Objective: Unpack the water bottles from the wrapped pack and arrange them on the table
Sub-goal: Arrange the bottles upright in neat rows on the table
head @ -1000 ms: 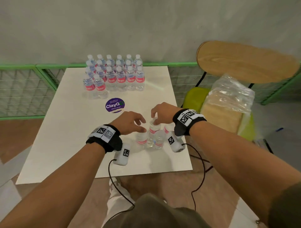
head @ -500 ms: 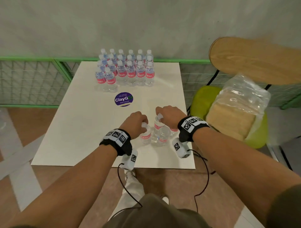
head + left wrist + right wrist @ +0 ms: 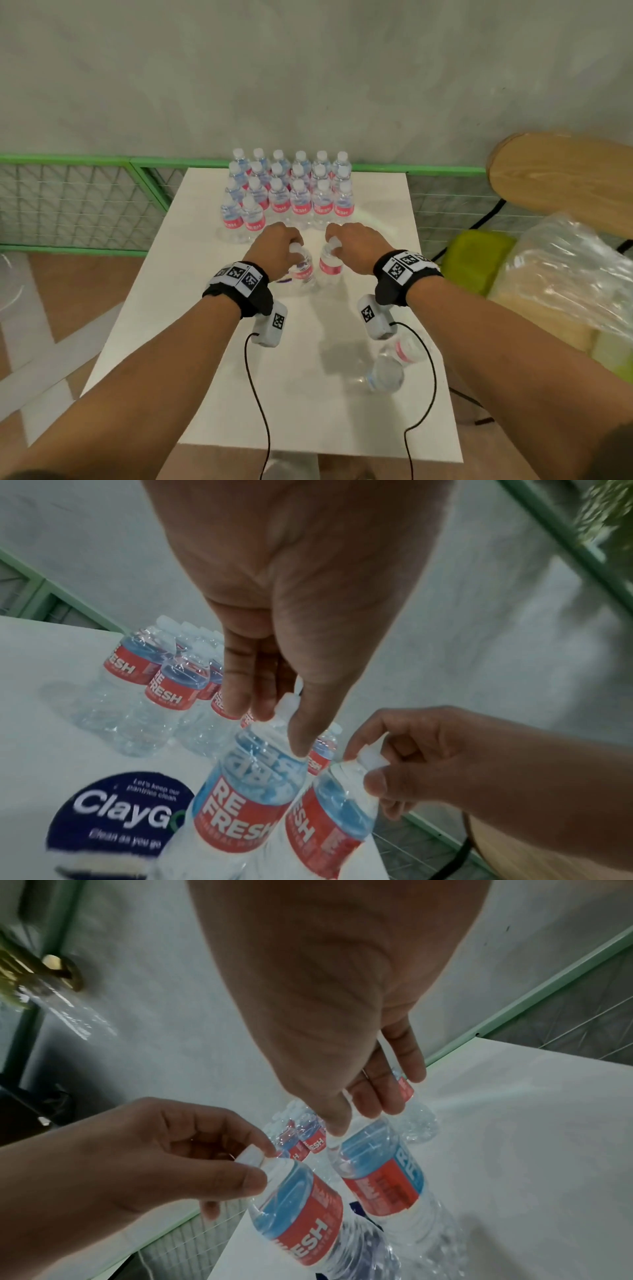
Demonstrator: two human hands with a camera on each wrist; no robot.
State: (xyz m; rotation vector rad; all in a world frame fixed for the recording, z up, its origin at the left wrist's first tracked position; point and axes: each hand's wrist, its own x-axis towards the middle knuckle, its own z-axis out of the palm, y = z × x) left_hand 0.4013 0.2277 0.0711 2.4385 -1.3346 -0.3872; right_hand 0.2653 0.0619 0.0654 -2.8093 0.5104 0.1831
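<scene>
My left hand pinches the white cap of a clear red-labelled water bottle, which hangs slightly tilted over the table's middle. My right hand pinches the cap of a second bottle close beside it. The left wrist view shows the left fingertips on the cap and the left bottle, with the right-hand bottle next to it. In the right wrist view its bottle sits under the hand. Several upright bottles stand in rows at the far edge. Two more bottles stand near the front right.
The white table has a round purple ClayGo sticker under the held bottles. A green chair with crumpled plastic wrap stands at the right. A green mesh fence runs behind and to the left.
Both hands closed on bottle caps near the front edge and carried the two bottles forward toward the far rows. Two bottles stayed behind at the front right.
</scene>
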